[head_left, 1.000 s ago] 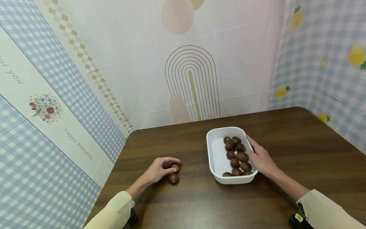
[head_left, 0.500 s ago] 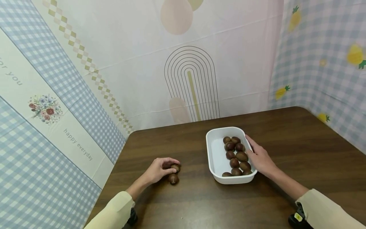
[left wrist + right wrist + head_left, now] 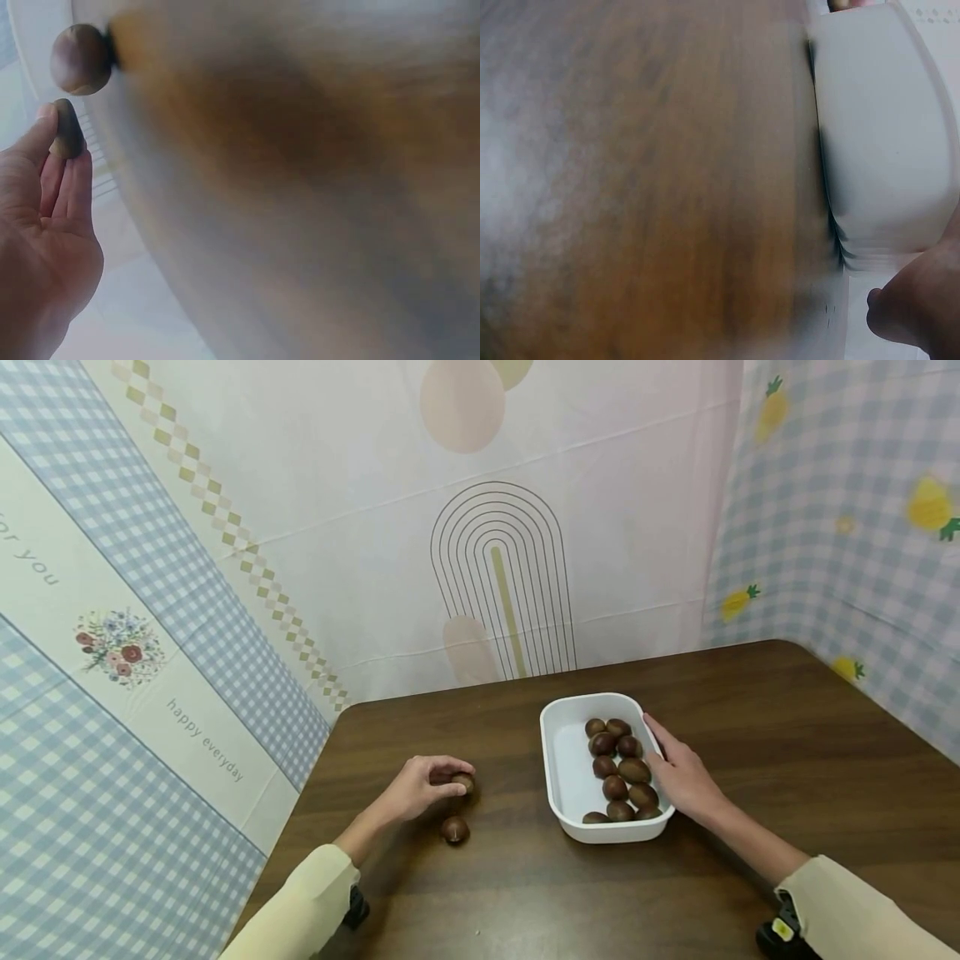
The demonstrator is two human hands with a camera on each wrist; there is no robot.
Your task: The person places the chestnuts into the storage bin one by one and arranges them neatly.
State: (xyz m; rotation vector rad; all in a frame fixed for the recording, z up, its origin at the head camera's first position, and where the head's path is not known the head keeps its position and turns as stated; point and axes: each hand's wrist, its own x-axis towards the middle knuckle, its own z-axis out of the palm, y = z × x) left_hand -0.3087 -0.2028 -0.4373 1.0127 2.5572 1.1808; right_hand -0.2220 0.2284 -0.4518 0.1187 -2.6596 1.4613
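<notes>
My left hand [image 3: 420, 787] pinches a brown chestnut [image 3: 69, 131] between thumb and fingertips, with the palm side showing in the left wrist view. A second, glossy chestnut [image 3: 454, 829] lies on the table just nearer to me, apart from the held one. Over on the right stands a white rectangular tub [image 3: 573, 777]. Several chestnuts [image 3: 634, 770] are gathered along its right side and near end. My right hand [image 3: 682, 777] holds the tub's right wall, thumb at the rim and fingers outside, partly hidden. The right wrist view shows the tub's outer wall [image 3: 885, 127].
Everything stands on a dark wooden table [image 3: 495, 893]. Behind it hangs a pale printed cloth [image 3: 637, 527]. Blue checked cloths line the left side [image 3: 247, 652] and the right side [image 3: 795, 552]. Bare tabletop lies between the left hand and the tub.
My left hand has moved slightly away from me with the pinched chestnut, parting it from the one on the table. The right hand and tub stay in place.
</notes>
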